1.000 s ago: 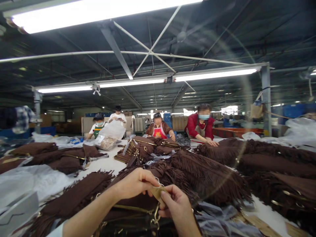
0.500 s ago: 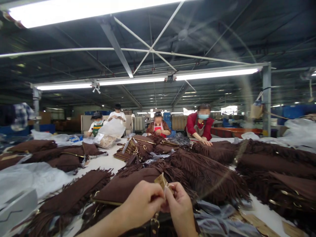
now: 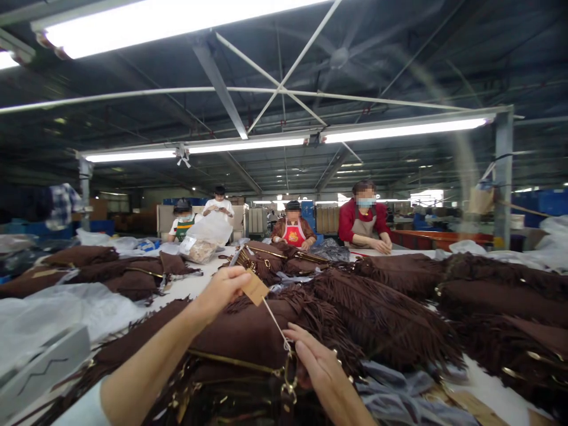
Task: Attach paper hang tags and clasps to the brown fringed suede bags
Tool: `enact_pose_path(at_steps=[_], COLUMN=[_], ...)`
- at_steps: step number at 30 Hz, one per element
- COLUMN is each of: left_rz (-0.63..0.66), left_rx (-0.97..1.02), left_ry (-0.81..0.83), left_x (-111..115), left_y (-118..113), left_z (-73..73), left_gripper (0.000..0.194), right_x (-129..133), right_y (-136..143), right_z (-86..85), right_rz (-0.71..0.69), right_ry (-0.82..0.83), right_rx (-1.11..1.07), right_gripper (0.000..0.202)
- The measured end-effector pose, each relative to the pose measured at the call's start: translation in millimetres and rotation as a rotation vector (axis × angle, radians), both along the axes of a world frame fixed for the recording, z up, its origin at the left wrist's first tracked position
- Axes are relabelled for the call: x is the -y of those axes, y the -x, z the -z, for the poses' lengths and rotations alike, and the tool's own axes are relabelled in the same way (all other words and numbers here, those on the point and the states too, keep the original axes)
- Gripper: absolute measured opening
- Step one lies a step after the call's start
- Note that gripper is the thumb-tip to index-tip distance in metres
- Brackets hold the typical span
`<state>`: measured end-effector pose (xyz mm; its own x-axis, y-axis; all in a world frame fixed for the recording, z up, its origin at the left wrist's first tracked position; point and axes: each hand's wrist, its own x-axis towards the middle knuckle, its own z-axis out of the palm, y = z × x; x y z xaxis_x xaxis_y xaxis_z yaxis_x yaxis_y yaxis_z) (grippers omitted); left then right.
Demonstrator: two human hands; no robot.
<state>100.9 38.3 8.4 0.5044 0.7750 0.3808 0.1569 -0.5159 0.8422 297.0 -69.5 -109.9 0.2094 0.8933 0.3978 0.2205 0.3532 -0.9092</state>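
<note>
left hand (image 3: 222, 290) lifting tag (image 3: 255, 290), fringed brown bags (image 3: 377, 307) heaped around

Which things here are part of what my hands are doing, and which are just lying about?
In hand:
left hand pinching the tag
string stretched from the tag down to the right hand
clasp on the brown bag under both hands

Lying about:
fringed bags piled to the right
plastic sheet on the left
clear sack far back
</note>
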Motion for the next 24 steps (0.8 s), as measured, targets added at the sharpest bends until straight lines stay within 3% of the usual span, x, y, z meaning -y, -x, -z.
enact_pose_path(at_steps=[2,4,6,8,10,12,16,18,21,24], left_rz=[-0.018,0.056,0.127,0.086,-0.018,-0.088,-0.068,-0.063,-0.134,-0.249], left_rx=[0.037,-0.109,-0.399,-0.665,-0.775,-0.789,-0.74,-0.707,-0.679,-0.655], left_ry=[0.02,-0.064,-0.246,-0.433,-0.539,-0.582,-0.705,-0.753,-0.719,-0.676], left_x=[-3,2,13,23,29,29,22,16,6,-7], left_y=[25,43,52,52,46,40,35,34,27,22], left_z=[-4.4,7.4,33.5,64.0,87.2,97.4,90.5,82.0,62.4,32.1], left_gripper=[0.037,0.038,0.058,0.078,0.076,0.071,0.081,0.068,0.034,0.022], right_x=[-1,-2,-1,0,1,2,2,2,3,6], right_y=[-3,-7,-8,-6,1,9,17,13,3,-9], right_z=[1.1,1.9,1.7,0.9,0.4,0.6,-0.8,-3.8,-9.6,-16.1], right_rz=[0.046,0.035,-0.036,-0.078,-0.026,0.03,-0.122,-0.145,-0.101,-0.103], right_ry=[-0.008,0.072,0.152,0.155,0.068,-0.035,0.042,0.101,0.092,0.085], right_rx=[0.043,-0.012,-0.097,-0.111,-0.042,-0.02,-0.503,-0.706,-0.781,-0.771], right_gripper=[0.041,0.05,0.057,0.056,0.054,0.051,0.051,0.055,0.056,0.055])
